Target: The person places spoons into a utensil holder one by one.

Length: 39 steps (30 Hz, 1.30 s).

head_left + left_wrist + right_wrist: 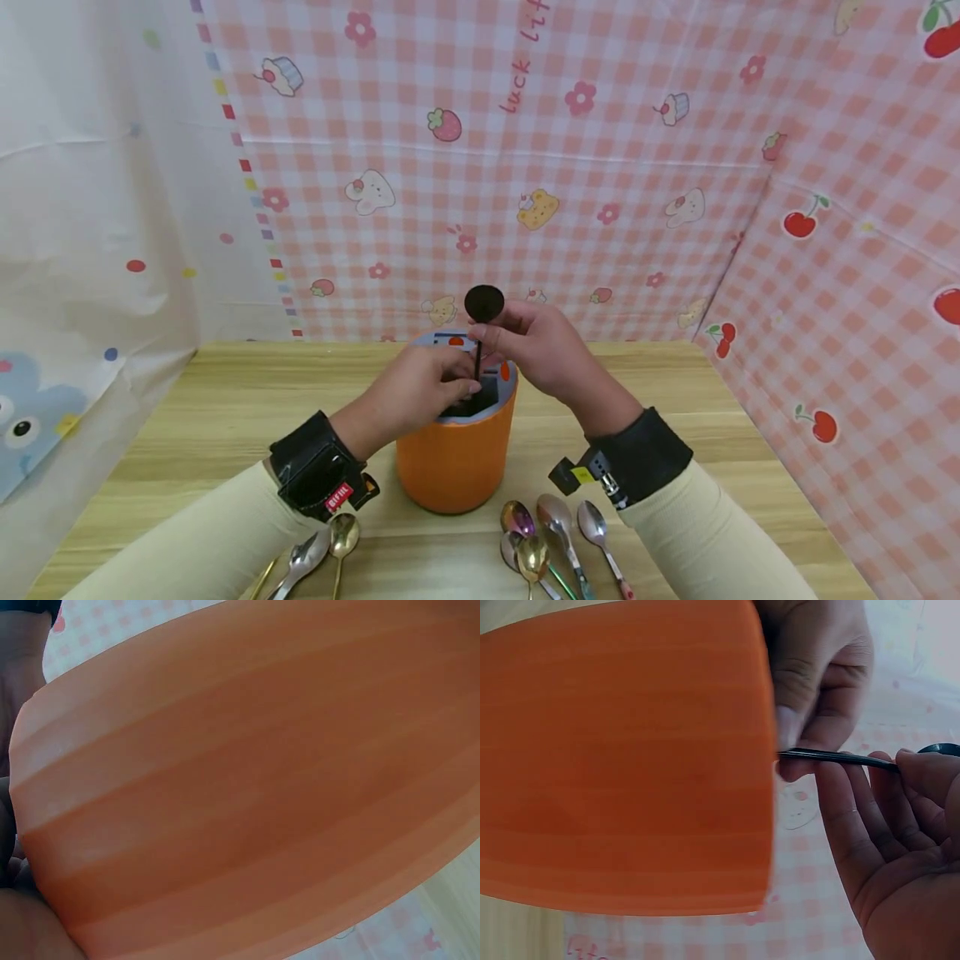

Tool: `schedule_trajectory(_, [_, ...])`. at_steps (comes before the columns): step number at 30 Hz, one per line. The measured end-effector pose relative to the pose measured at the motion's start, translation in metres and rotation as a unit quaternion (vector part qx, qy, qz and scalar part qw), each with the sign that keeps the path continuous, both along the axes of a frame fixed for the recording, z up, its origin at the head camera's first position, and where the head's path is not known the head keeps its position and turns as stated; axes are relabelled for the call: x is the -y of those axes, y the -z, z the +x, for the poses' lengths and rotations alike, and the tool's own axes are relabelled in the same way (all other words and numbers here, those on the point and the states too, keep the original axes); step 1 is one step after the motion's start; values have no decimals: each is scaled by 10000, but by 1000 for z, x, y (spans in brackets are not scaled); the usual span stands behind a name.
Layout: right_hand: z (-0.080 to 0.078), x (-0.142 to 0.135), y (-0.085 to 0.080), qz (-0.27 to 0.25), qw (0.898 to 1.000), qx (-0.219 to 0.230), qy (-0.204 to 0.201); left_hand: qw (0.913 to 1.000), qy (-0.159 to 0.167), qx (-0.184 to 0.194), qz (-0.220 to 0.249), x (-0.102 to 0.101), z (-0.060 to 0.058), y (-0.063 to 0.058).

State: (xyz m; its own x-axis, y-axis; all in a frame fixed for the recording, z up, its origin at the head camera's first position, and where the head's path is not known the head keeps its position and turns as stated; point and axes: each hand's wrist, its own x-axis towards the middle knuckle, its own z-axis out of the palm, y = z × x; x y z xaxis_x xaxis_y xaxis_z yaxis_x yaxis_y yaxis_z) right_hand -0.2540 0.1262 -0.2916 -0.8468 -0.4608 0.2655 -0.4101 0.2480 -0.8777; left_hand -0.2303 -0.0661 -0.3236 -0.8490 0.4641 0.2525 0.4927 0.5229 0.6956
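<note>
A black spoon (484, 303) stands upright, bowl up, over the orange ribbed container (453, 467) in the head view. My right hand (543, 346) pinches its handle just below the bowl. Lower down, at the container's mouth, the fingers and thumb of my left hand (427, 379) pinch the same handle. The right wrist view shows the spoon's thin black handle (840, 756) running between both hands. Pale grey-blue material with red-orange spots lines the mouth; the inside is dark and partly hidden by the left hand. The container's side (255, 780) fills most of the left wrist view.
Several metal spoons (555, 517) lie in a pile in front of the container to the right, some overlapping. More spoons, one of them gold (344, 537), lie near the left forearm. A pink checked cloth (480, 167) hangs behind the wooden table (622, 375).
</note>
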Motion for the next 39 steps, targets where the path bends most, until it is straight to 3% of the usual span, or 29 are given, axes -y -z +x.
schedule_trajectory(2, [1,-1,5,190,9997,-14,129,10000,2,56,11,0,0,0])
schedule_trajectory(7, [0,-6,12,480,9983,-121,320,9977,-51,593,319,0,1,-2])
schedule_trajectory(12, [-4,-9,9,514,9953,-445,691,9951,-202,880,403,0,3,-4])
schedule_trajectory(16, [-6,-9,1,448,9922,-699,925,9959,-255,788,361,1,4,-5])
schedule_trajectory(22, [-1,-8,-15,580,9803,-1249,1416,9994,-274,172,107,5,10,-13])
schedule_trajectory(26, [9,-1,-21,415,9788,-1647,1143,9997,-165,-103,166,12,16,-25])
schedule_trajectory(32, [28,22,-17,247,9798,-1970,223,9986,-116,-480,192,30,27,-37])
schedule_trajectory(35, [35,33,-12,211,9813,-1909,-141,9974,-188,-681,119,40,33,-37])
schedule_trajectory(39, [41,46,0,234,9830,-1748,-507,9979,-302,-573,-58,54,43,-29])
